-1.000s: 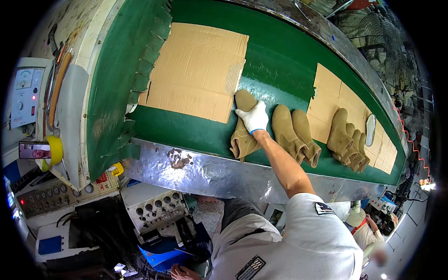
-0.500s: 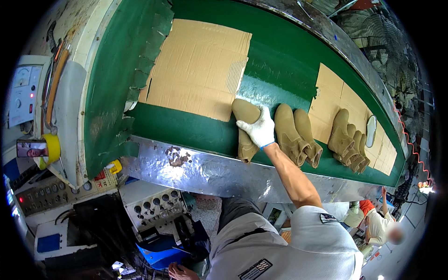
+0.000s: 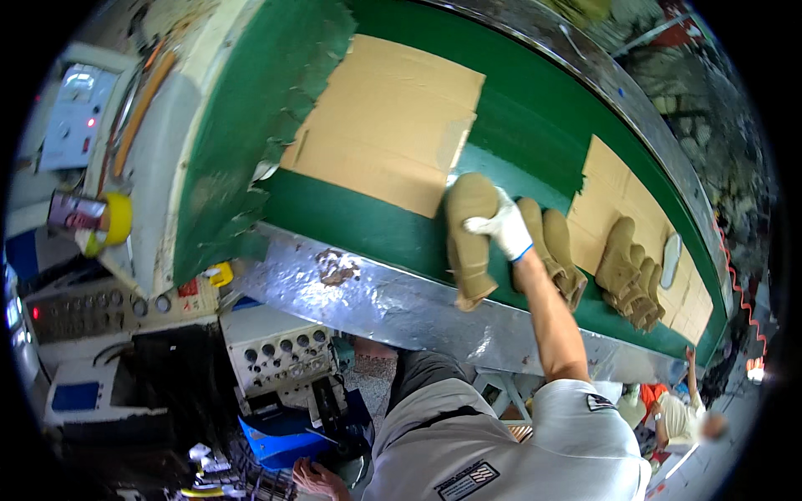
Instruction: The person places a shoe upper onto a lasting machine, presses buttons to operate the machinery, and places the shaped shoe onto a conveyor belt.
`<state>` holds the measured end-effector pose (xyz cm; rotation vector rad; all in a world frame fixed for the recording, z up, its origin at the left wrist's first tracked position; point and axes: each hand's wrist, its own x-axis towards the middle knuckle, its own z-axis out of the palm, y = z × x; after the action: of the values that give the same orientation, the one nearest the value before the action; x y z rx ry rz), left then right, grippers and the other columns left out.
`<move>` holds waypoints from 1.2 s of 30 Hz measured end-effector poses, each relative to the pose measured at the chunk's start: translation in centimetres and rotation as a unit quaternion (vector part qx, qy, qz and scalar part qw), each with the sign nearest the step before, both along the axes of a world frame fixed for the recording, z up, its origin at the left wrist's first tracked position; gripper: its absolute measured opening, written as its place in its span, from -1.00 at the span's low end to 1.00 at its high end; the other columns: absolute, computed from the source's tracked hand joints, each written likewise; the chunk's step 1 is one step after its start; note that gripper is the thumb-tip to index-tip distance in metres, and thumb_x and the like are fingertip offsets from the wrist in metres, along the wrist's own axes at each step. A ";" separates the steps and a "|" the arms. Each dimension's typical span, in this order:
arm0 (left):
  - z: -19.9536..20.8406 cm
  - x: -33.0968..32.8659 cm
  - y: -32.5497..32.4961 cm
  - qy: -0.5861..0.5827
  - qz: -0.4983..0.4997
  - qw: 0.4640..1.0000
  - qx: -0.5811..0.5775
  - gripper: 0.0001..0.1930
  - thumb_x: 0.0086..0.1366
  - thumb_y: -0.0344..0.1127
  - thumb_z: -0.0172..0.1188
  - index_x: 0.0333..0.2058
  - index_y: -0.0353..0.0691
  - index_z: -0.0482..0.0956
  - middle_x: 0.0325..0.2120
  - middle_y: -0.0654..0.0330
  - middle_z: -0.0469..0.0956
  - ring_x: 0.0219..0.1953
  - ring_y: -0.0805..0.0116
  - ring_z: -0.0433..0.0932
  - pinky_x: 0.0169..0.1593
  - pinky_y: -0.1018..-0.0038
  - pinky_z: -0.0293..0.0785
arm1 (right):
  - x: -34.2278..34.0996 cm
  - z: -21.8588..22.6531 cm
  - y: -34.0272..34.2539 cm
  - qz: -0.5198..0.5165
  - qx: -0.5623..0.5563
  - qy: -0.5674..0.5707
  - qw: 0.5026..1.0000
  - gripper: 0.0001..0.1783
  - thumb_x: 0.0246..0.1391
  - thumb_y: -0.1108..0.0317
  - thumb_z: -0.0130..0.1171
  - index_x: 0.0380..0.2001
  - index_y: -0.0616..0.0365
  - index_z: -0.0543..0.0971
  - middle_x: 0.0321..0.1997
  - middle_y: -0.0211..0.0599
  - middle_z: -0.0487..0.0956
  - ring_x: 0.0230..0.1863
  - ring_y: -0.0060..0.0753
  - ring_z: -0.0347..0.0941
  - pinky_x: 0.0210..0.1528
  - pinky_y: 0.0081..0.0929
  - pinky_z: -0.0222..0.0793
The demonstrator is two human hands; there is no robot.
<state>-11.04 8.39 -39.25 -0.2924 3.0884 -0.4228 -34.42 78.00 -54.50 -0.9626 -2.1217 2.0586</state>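
Note:
A tan ankle boot (image 3: 470,225) lies along the green bench top, its rounded toe pointing away and its shaft reaching over the near edge. My right hand (image 3: 506,227), in a white work glove, grips its right side, with the thumb across the upper; the fingers behind are partly hidden. Just right of that hand lie two more tan boots (image 3: 558,238), partly covered by my forearm. Down at the lower edge my left hand (image 3: 319,478) is bare, its fingers loosely stretched out beside a blue machine part (image 3: 280,444), with nothing visible in it.
A large cardboard sheet (image 3: 384,117) covers the bench's left part. Farther right, several tan boots (image 3: 620,263) and a pale insole (image 3: 671,259) rest by another cardboard sheet (image 3: 614,184). A metal edge (image 3: 393,305) runs along the front. Control panels stand left; another person (image 3: 681,413) is at right.
The view has shifted, so the bench sits farther right. My right hand has moved from over the boot to its right side, and the boot has turned and come nearer the front edge.

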 end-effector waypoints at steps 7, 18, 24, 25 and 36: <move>0.9 -3.0 2.5 0.032 0.038 0.995 0.085 -0.78 0.18 -0.35 0.13 -0.26 -0.27 0.67 -0.05 0.07 0.63 0.08 -0.05 0.49 0.14 0.02 0.42 | -0.4 -9.1 5.8 0.061 0.100 -0.161 0.980 -0.20 0.13 0.23 0.47 0.33 0.43 0.42 0.07 -0.04 0.68 0.06 -0.32 0.59 0.19 -0.38 0.50; 1.3 -4.6 3.5 0.077 0.048 0.989 0.118 -0.83 0.07 -0.42 0.19 -0.32 -0.26 0.59 -0.13 0.07 0.61 0.04 -0.05 0.50 0.15 0.00 0.36 | -24.5 -9.5 -11.2 0.216 0.136 -0.200 0.946 -0.56 0.11 0.02 0.38 -0.28 0.26 0.71 -0.36 0.02 0.73 -0.31 -0.07 0.73 -0.24 -0.14 0.65; 3.6 -6.3 4.4 0.080 0.056 0.991 0.092 -0.78 0.15 -0.34 0.24 -0.20 -0.12 0.68 -0.11 0.12 0.66 -0.03 -0.04 0.57 0.06 -0.01 0.45 | -39.3 -10.4 -31.8 0.009 -0.248 -0.191 0.950 -0.45 0.21 -0.14 0.32 0.07 0.02 0.60 -0.03 -0.20 0.68 -0.01 -0.15 0.64 -0.02 -0.01 0.58; 3.4 -6.4 4.4 0.088 0.056 0.989 0.102 -0.78 0.16 -0.34 0.24 -0.20 -0.12 0.68 -0.11 0.12 0.66 -0.02 -0.04 0.57 0.07 -0.01 0.45 | -41.9 -10.5 -33.5 -0.047 -0.275 -0.180 0.943 -0.45 0.21 -0.14 0.32 0.08 0.01 0.60 -0.03 -0.21 0.68 -0.01 -0.15 0.64 -0.01 -0.01 0.57; 3.8 -6.0 4.4 0.096 0.057 0.989 0.098 -0.71 0.13 -0.32 0.26 -0.13 -0.08 0.70 -0.05 0.18 0.68 0.05 0.03 0.60 0.14 -0.07 0.36 | -50.1 -8.7 -40.1 -0.156 -0.309 -0.118 0.931 -0.43 0.27 -0.17 0.23 0.14 -0.03 0.56 0.04 -0.28 0.65 0.04 -0.12 0.60 0.10 0.01 0.50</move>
<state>-17.09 12.78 -35.41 -0.5295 3.2429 -0.0917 -84.50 37.92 -63.21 -1.5596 -1.2533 2.5703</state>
